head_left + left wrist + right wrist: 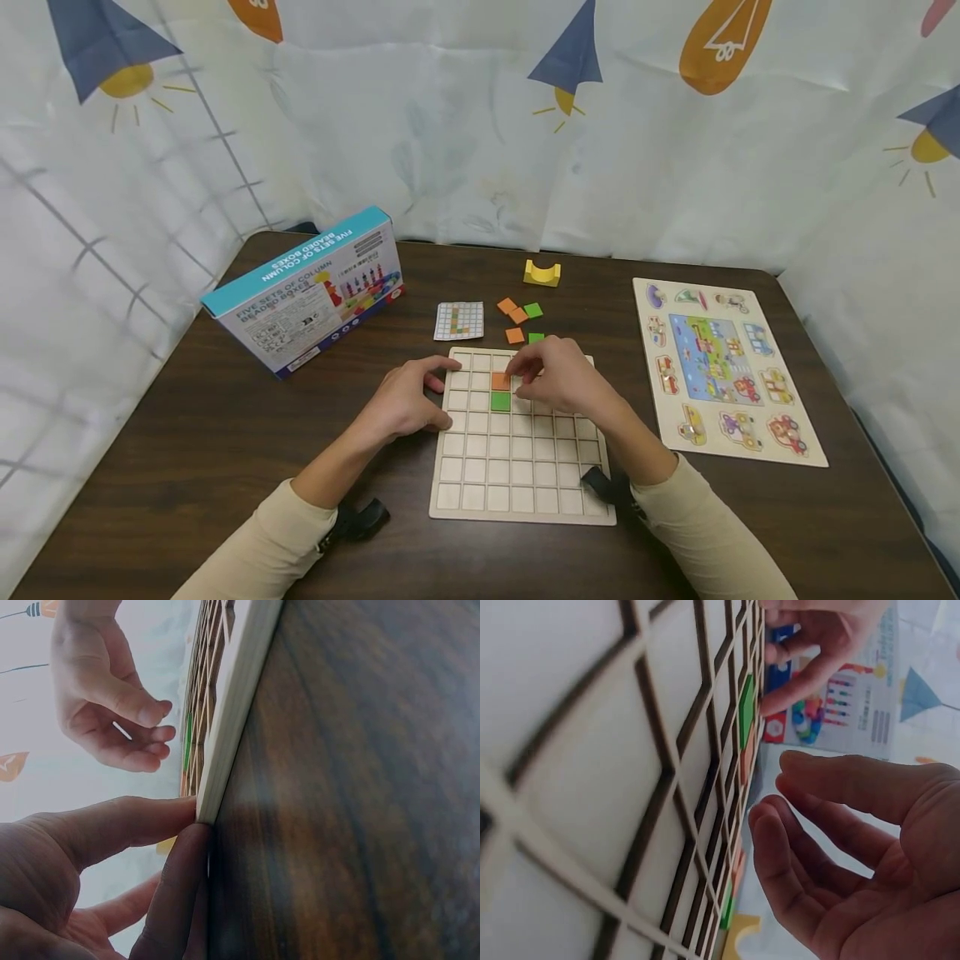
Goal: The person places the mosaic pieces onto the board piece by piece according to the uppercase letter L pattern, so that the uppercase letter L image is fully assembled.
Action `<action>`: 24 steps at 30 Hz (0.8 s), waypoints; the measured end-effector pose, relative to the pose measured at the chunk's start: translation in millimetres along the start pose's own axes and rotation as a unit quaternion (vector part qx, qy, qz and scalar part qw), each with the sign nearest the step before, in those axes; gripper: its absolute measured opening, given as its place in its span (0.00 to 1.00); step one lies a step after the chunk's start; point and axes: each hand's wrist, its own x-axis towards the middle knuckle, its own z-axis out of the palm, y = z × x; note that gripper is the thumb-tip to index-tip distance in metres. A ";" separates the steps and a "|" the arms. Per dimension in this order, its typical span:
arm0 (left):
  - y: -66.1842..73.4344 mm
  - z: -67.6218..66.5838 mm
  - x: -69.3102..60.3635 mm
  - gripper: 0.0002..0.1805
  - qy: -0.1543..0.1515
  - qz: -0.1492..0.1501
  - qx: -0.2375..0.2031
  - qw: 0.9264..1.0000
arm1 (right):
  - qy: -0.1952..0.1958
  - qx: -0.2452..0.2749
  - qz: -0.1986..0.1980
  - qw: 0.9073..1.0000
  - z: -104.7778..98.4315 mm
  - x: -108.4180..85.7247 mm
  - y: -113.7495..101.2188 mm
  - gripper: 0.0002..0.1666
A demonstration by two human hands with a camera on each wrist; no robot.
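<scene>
A pale wooden grid board [498, 473] lies on the table. An orange square tile [499, 382] sits in one of its cells, with a green square tile [500, 402] in the adjoining cell nearer me. My left hand [405, 398] touches the board's left edge, thumb and forefinger spread along it; in the left wrist view its fingertips [191, 811] meet the rim. Above the orange tile hovers my right hand [558, 375], fingers loosely bent. The right wrist view shows a gap between that thumb and the fingers [769, 832], with nothing held.
Beyond the board lie loose orange tiles [517, 315] and green tiles [533, 310], a printed grid card [459, 321] and a yellow arched block [542, 274]. A cardboard box [315, 292] stands at left. On the right is a picture puzzle board [720, 371].
</scene>
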 end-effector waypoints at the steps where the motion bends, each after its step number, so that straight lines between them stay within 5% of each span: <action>1: 0.2 -0.1 -0.2 0.44 -0.001 -0.001 -0.001 1.000 | 0.001 0.000 -0.001 1.000 -1.5 1.2 1.0 0.13; 14: 1.5 0.2 -2.5 0.44 0.003 -0.002 -0.003 1.000 | 0.008 -0.021 0.003 1.000 -27.4 32.9 16.2 0.15; 24: 1.7 0.5 -2.0 0.43 0.007 -0.003 -0.002 1.000 | 0.011 -0.045 -0.007 0.999 -26.0 59.3 23.2 0.18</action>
